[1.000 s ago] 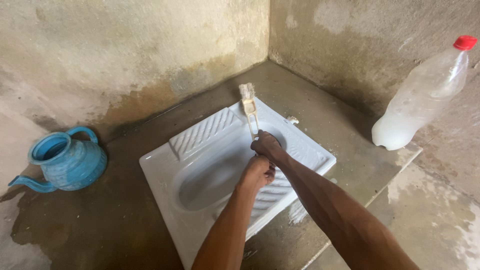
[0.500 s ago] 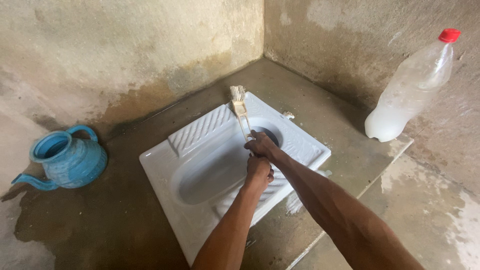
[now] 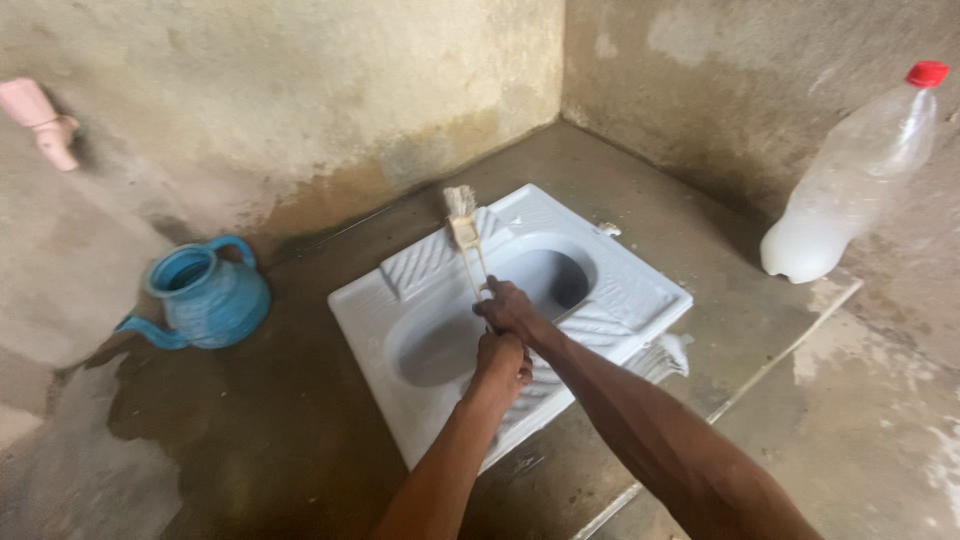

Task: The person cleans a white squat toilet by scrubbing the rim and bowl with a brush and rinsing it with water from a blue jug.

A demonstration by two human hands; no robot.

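The concrete floor (image 3: 250,440) fills the lower frame, wet and dark around the white squat pan (image 3: 620,290) set into it at centre. Its ribbed footrests run along both long sides, and the bowl dips towards a drain hole at centre right. Scrubbing here looks best done in overlapping strokes along the ribs, since grime likely sits in the grooves, and the wet glaze will probably let the bristles skid if pressure is uneven.

At the right edge a clear plastic bottle (image 3: 850,180) with a red cap leans against the wall, well apart from the pan. At centre left a blue spouted water jug (image 3: 205,298) stands on the floor, near the pan's left corner.

The long-handled brush (image 3: 466,235) points to the upper left, its worn bristle head resting on the ribbed footrest at the pan's far rim. The right hand (image 3: 508,308) is wrapped around the handle with fingers closed on it; the left hand (image 3: 500,362) sits just below, fist closed around the handle's end. That two-handed hold should give good downward force; keeping the head flat would use all the bristles.

A pink tap (image 3: 40,122) juts from the wall at upper left.
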